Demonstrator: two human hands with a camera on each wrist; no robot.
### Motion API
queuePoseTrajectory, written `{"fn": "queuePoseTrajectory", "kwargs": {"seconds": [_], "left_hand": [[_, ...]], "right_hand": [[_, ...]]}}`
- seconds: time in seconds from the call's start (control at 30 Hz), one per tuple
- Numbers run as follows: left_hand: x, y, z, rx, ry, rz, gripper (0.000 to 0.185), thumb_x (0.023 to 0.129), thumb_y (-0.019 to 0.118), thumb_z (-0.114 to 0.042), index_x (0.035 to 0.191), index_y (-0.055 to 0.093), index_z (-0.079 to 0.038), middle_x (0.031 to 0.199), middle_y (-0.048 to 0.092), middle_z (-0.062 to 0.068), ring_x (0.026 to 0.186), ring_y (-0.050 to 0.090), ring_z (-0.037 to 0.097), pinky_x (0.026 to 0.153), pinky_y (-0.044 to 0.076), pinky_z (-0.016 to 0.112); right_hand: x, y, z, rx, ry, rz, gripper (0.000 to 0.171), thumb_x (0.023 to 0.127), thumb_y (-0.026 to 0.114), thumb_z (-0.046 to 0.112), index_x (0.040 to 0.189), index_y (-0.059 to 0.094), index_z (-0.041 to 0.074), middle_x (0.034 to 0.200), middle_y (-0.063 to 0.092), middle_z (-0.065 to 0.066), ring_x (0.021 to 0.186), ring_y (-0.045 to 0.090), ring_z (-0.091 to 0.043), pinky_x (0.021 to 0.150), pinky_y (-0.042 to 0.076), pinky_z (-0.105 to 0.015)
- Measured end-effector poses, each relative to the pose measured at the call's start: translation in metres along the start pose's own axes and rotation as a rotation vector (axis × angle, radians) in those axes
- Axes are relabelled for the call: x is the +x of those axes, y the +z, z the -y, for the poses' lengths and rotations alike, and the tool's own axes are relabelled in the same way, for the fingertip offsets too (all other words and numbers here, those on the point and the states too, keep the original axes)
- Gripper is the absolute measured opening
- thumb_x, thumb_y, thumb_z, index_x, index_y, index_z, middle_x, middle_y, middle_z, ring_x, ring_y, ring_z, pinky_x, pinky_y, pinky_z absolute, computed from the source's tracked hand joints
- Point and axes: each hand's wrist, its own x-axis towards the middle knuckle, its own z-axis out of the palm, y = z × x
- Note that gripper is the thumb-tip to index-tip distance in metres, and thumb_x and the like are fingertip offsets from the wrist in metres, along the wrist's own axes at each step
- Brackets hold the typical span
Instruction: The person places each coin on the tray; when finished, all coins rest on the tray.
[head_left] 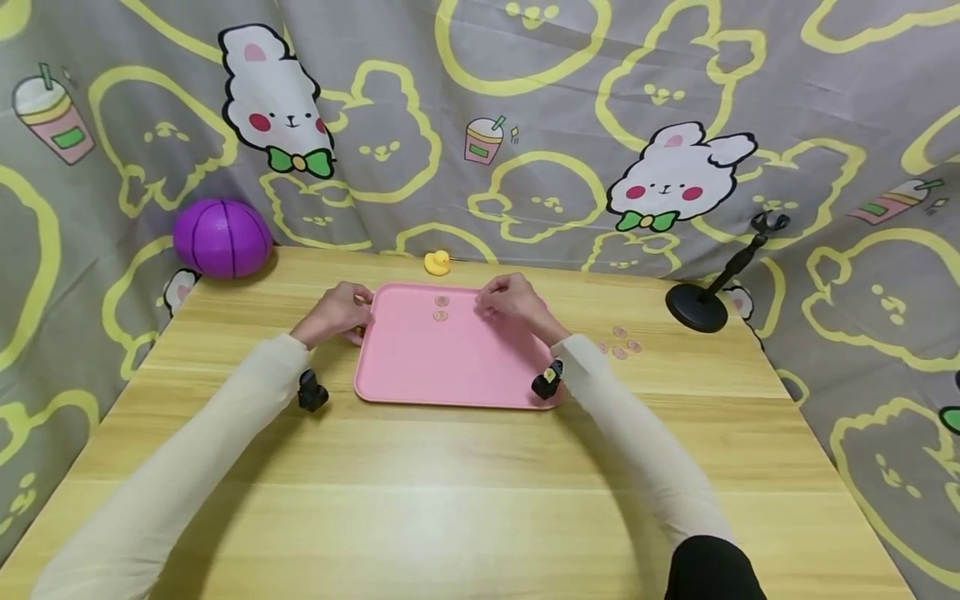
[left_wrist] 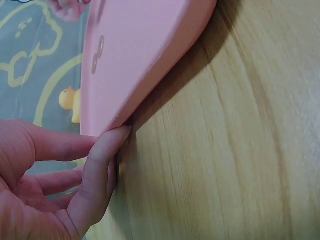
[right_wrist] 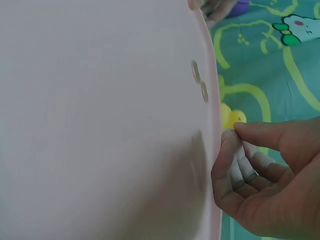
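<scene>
My left hand (head_left: pixel 339 315) pinches the left rim of a pink tray (head_left: pixel 450 367) between thumb and finger, and that grip shows closely in the left wrist view. Over the tray's far right part is my right hand (head_left: pixel 516 302), its thumb and forefinger tips together above the rim in the right wrist view. I cannot tell if anything sits between those tips. Two small round coins (head_left: pixel 441 308) lie on the tray near its far edge. Another faint disc (right_wrist: pixel 196 172) lies in the right hand's shadow. Several similar coins (head_left: pixel 619 332) lie on the table to the tray's right.
A yellow rubber duck (head_left: pixel 437 262) sits behind the tray. At the back left is a purple ball (head_left: pixel 222 237); a black stand (head_left: pixel 697 307) rises at the back right. A patterned curtain (head_left: pixel 405 125) hangs behind the wooden table (head_left: pixel 420 500).
</scene>
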Motion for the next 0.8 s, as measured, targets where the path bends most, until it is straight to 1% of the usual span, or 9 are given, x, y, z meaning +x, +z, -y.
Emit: {"fn": "queuePoseTrajectory", "kwargs": {"seconds": [0.07, 0.17, 0.27, 0.4, 0.53, 0.67, 0.8], "left_hand": [[0.0, 0.0, 0.0, 0.001, 0.001, 0.0, 0.053, 0.094, 0.054, 0.006, 0.145, 0.045, 0.016, 0.118, 0.06, 0.029, 0.081, 0.068, 0.02, 0.067, 0.068, 0.03], [0.001, 0.0, 0.0, 0.001, -0.001, 0.002, 0.052, 0.094, 0.054, 0.005, 0.144, 0.045, 0.015, 0.118, 0.061, 0.029, 0.081, 0.068, 0.021, 0.067, 0.068, 0.03], [0.002, 0.0, 0.001, 0.0, -0.004, 0.008, 0.052, 0.094, 0.054, 0.005, 0.144, 0.045, 0.015, 0.117, 0.061, 0.029, 0.081, 0.069, 0.021, 0.068, 0.068, 0.031], [0.002, -0.001, 0.002, 0.004, -0.012, 0.008, 0.053, 0.093, 0.054, 0.005, 0.144, 0.045, 0.015, 0.114, 0.062, 0.027, 0.079, 0.068, 0.019, 0.066, 0.068, 0.031], [0.002, -0.001, 0.002, 0.006, -0.016, 0.006, 0.051, 0.093, 0.055, 0.005, 0.143, 0.047, 0.015, 0.11, 0.063, 0.024, 0.077, 0.068, 0.018, 0.066, 0.068, 0.031], [0.002, -0.001, 0.001, 0.01, -0.012, 0.01, 0.051, 0.094, 0.055, 0.005, 0.143, 0.046, 0.015, 0.112, 0.063, 0.025, 0.079, 0.069, 0.019, 0.066, 0.068, 0.031], [0.003, 0.0, 0.001, 0.016, -0.006, 0.012, 0.052, 0.094, 0.054, 0.004, 0.144, 0.046, 0.016, 0.115, 0.062, 0.027, 0.081, 0.069, 0.021, 0.066, 0.068, 0.031]], "right_hand": [[-0.003, -0.009, -0.003, -0.009, -0.001, -0.009, 0.012, 0.096, 0.07, 0.003, 0.101, 0.075, -0.007, 0.087, 0.074, -0.012, 0.072, 0.066, -0.016, 0.064, 0.057, -0.022], [-0.007, -0.021, -0.008, -0.024, 0.003, -0.019, 0.014, 0.097, 0.072, 0.006, 0.103, 0.075, -0.006, 0.082, 0.072, -0.008, 0.072, 0.064, -0.017, 0.064, 0.055, -0.022], [-0.01, -0.032, -0.013, -0.025, 0.02, -0.021, 0.016, 0.097, 0.074, 0.008, 0.105, 0.074, -0.005, 0.083, 0.072, -0.008, 0.074, 0.064, -0.017, 0.066, 0.056, -0.023], [-0.014, -0.046, -0.021, -0.034, 0.037, -0.018, 0.019, 0.098, 0.075, 0.012, 0.109, 0.074, -0.003, 0.087, 0.072, -0.007, 0.079, 0.066, -0.02, 0.071, 0.058, -0.027], [-0.019, -0.062, -0.028, -0.059, 0.034, -0.019, 0.022, 0.099, 0.073, 0.015, 0.112, 0.073, -0.003, 0.094, 0.072, -0.012, 0.082, 0.066, -0.022, 0.073, 0.06, -0.03], [-0.025, -0.08, -0.036, -0.077, 0.008, -0.007, 0.023, 0.101, 0.068, 0.009, 0.116, 0.071, -0.008, 0.102, 0.072, -0.018, 0.083, 0.067, -0.02, 0.076, 0.064, -0.03], [-0.031, -0.097, -0.044, -0.12, -0.03, 0.011, 0.023, 0.101, 0.064, 0.002, 0.118, 0.068, -0.012, 0.105, 0.07, -0.023, 0.082, 0.066, -0.019, 0.073, 0.063, -0.027]]}}
